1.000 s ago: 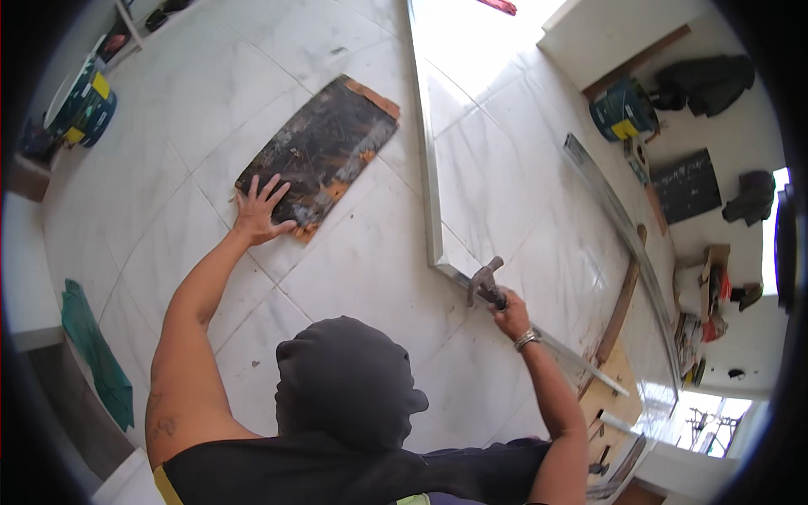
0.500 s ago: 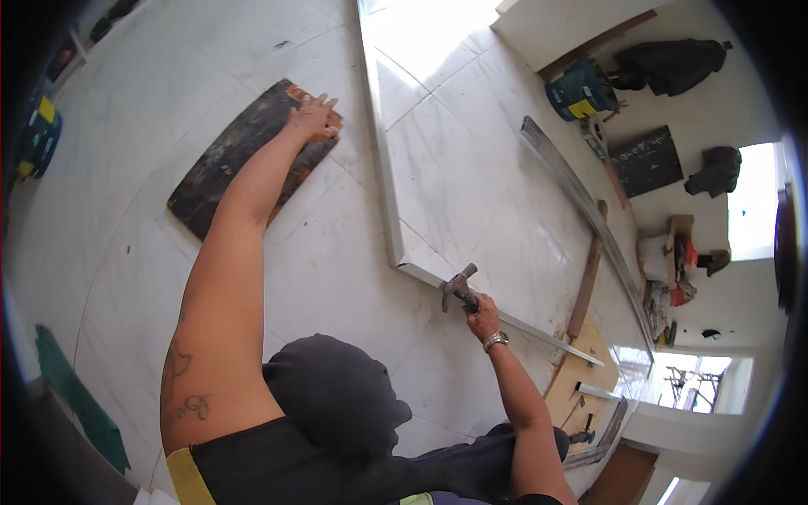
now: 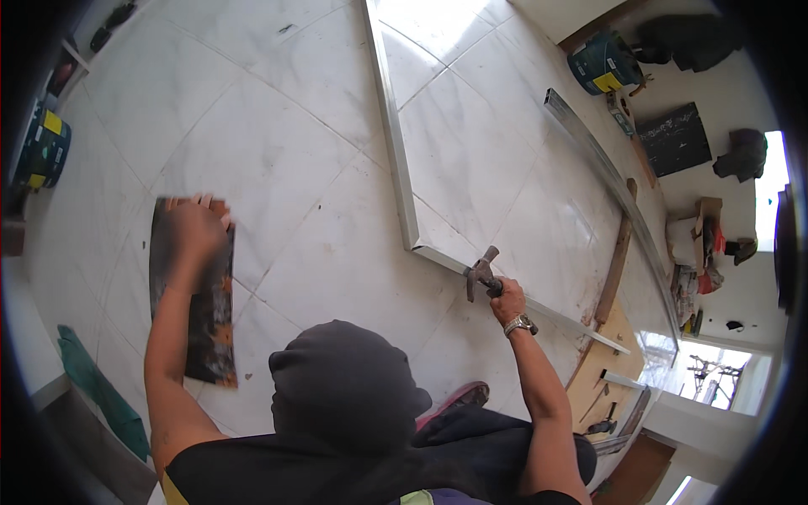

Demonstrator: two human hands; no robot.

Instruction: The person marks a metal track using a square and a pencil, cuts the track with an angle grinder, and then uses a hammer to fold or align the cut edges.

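Note:
My left hand [image 3: 199, 229], partly smeared by motion, grips the far end of a thin, worn dark board [image 3: 212, 324] with brown, peeled patches. Its fingertips show at the board's far edge. My right hand [image 3: 508, 305], with a watch on the wrist, is closed around the handle of a claw hammer [image 3: 482, 274]. The hammer's head is at the near bar of an angled metal tube frame [image 3: 406, 215] on the tiles. From this view I cannot tell whether it touches the bar.
A second metal tube [image 3: 606, 172] lies at the right, across a wooden strip [image 3: 619, 261]. Another hammer [image 3: 603, 423] rests near a plywood sheet [image 3: 593, 370]. Buckets [image 3: 604, 63] stand at both sides. A green cloth [image 3: 101, 391] lies at the left, and my shoe [image 3: 459, 400] is in front.
My left hand has drawn the dark board left and nearer, turning it so its long side points toward me. My right hand still holds the hammer by the frame.

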